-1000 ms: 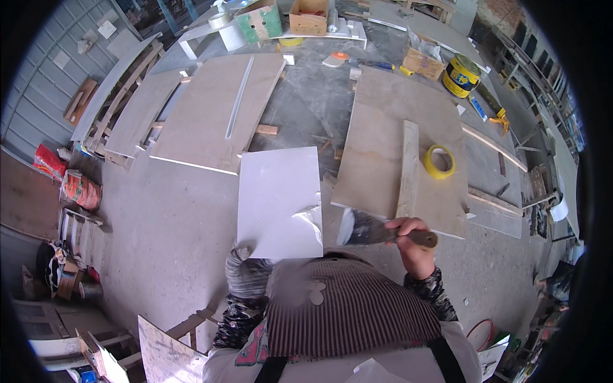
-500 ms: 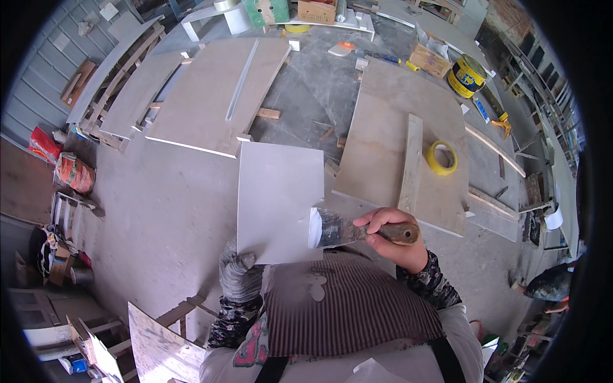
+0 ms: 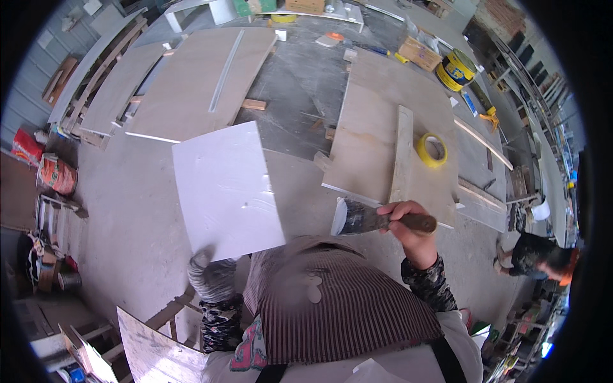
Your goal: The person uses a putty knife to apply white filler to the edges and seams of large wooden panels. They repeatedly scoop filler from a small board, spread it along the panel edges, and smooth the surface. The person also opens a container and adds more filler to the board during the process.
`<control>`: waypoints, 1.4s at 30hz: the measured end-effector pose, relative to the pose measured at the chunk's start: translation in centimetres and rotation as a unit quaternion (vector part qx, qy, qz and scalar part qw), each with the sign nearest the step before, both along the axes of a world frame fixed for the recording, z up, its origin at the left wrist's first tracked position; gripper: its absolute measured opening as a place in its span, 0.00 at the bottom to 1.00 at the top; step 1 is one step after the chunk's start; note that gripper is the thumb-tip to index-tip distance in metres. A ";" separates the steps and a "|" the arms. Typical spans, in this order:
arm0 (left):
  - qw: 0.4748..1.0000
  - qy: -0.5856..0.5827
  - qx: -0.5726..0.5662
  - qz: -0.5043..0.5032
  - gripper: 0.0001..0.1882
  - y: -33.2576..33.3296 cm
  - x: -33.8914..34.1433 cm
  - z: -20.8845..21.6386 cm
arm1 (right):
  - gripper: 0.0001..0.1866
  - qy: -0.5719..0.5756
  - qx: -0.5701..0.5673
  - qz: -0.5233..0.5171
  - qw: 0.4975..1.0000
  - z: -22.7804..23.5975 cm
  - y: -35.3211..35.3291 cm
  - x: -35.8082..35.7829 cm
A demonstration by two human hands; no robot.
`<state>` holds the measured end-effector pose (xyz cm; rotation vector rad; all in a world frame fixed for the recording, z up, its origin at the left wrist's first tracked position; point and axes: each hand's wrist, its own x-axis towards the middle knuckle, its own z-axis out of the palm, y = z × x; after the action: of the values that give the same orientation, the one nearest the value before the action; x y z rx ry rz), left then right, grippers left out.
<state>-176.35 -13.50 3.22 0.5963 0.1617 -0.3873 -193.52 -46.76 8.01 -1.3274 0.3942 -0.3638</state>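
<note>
Left grip (image 3: 212, 276) clasps white board (image 3: 227, 185) near its lower corner; right grip (image 3: 412, 231) wraps scraper (image 3: 363, 218). Best: brace board, angle scraper low, stroke evenly.

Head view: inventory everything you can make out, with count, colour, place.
Panel: one, white, left of centre
Scraper: one, dark, right of centre
Large boards: several, beige, both sides
Tape roll: one, yellow, right board
Wooden strip: one, pale, right board
Bucket: one, yellow-black, upper right
Boxes: several, brown or green, upper area
Bags: two, red-orange, far left
Co-worker: one, dark-clothed, right edge
Apron: one, brown-striped, lower centre
Left hand: one, grey-gloved, holding panel
Right hand: one, bare, holding scraper
</note>
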 end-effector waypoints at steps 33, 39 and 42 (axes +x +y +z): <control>0.842 0.029 0.064 -0.535 0.14 -25.9 -4.1 -1.8 | 0.07 -0.302 0.290 -0.359 0.834 -4.6 3.1 -18.1; 0.610 -0.217 0.385 -0.657 0.15 -26.7 -0.5 -3.5 | 0.08 -0.313 0.274 -0.358 0.836 -4.8 3.1 -17.7; 0.551 -0.468 0.475 -0.502 0.16 -25.1 2.3 -5.6 | 0.08 -0.308 0.263 -0.339 0.849 -4.8 2.5 -17.2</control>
<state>-174.04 -38.56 -2.40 1.9283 -1.1841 -1.0491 -210.73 -44.29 3.17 -0.4422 0.3674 -1.1522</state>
